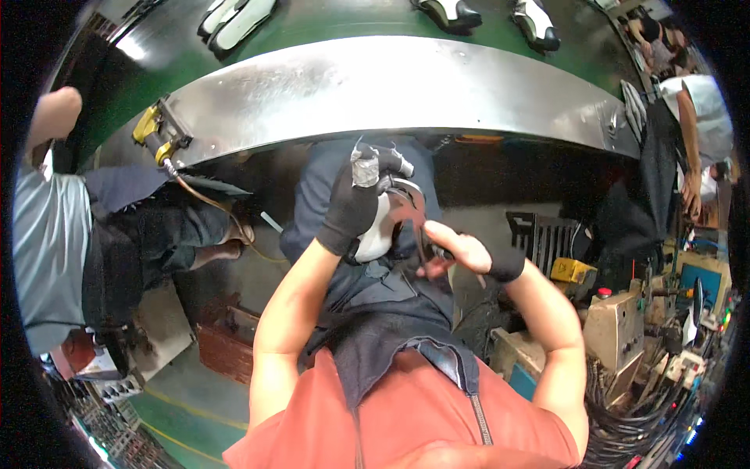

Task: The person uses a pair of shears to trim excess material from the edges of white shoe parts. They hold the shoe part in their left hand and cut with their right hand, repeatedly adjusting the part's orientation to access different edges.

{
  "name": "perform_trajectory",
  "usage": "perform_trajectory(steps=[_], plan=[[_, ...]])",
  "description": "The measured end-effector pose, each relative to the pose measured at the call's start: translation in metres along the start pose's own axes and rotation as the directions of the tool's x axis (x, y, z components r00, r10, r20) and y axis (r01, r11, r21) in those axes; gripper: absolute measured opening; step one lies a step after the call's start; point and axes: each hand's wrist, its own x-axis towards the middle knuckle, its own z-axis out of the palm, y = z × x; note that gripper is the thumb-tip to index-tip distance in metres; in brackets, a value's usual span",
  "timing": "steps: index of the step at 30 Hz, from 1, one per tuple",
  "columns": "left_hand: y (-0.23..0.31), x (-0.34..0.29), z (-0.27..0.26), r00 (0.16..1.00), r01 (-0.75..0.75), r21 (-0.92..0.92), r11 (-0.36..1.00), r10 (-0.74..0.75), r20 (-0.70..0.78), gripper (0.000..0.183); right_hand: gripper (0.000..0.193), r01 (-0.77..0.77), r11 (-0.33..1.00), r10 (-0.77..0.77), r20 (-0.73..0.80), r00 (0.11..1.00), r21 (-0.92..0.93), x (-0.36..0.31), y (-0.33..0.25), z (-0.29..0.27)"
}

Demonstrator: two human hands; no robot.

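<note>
My left hand (pixel 361 187), in a black glove with silver tape around some fingers, is closed on a shoe (pixel 376 234) over my lap. White shows on its lower left, and a reddish-brown curved part faces my other hand. My right hand (pixel 473 252), bare-fingered with a black band at the wrist, is closed just right of the shoe. A thin dark piece shows at its fingers, but motion blur hides what it is. A dark apron (pixel 367 301) covers my lap beneath the shoe.
A shiny metal bench edge (pixel 375 86) curves across ahead, with a yellow nail gun (pixel 156 133) and its hose at the left. Beyond, white-and-black shoes (pixel 449 14) rest on a green surface. People sit at both sides. A control box (pixel 613 332) and cables stand at lower right.
</note>
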Motion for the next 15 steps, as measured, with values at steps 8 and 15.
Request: perform_trajectory(steps=[8, 15], plan=[[0.007, 0.016, -0.001, 0.997, -0.004, 0.221, 0.975, 0.02, -0.068, 0.072, 0.054, 0.225, 0.953, -0.246, 0.081, 0.966, 0.203, 0.035, 0.014, 0.009], [-0.012, 0.021, -0.004, 0.996, 0.006, 0.153, 0.988, 0.006, -0.084, 0.077, 0.048, 0.31, 0.912, -0.401, -0.425, 0.812, -0.267, 0.056, 0.047, 0.033]])
